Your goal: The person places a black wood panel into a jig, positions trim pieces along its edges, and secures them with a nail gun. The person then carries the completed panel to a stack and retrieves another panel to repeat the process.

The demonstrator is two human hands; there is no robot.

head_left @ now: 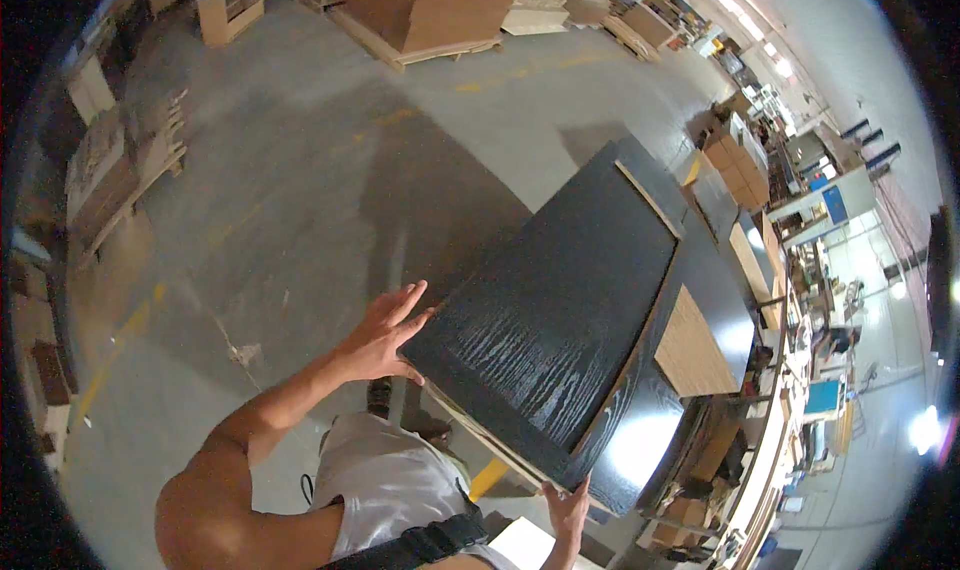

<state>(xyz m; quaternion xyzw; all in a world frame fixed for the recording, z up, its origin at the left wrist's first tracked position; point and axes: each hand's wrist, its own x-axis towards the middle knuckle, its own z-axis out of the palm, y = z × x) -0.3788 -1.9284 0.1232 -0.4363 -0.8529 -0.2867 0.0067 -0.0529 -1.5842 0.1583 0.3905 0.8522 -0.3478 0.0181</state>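
A black wood-grained panel (540, 300) with a raised frame, like a cabinet door, lies in front of me on other dark boards. At its near left corner is my left hand (385, 335), fingers stretched and spread, the thumb and a finger touching the edges of the corner. My right hand (568, 512) grips the panel's near right corner, thumb and fingers closed about the edge. A glossy dark board (640, 440) shows just right of the panel. Bare light-brown wood (697, 348) lies farther along on that side.
A shelf-like bench with timber (745, 510) runs along the right. Cardboard boxes (738, 165) stand beyond the panel. Across the floor sit a large brown stack on a pallet (430, 15), a small wooden cabinet (230, 10) and a loaded pallet (125, 170) at left.
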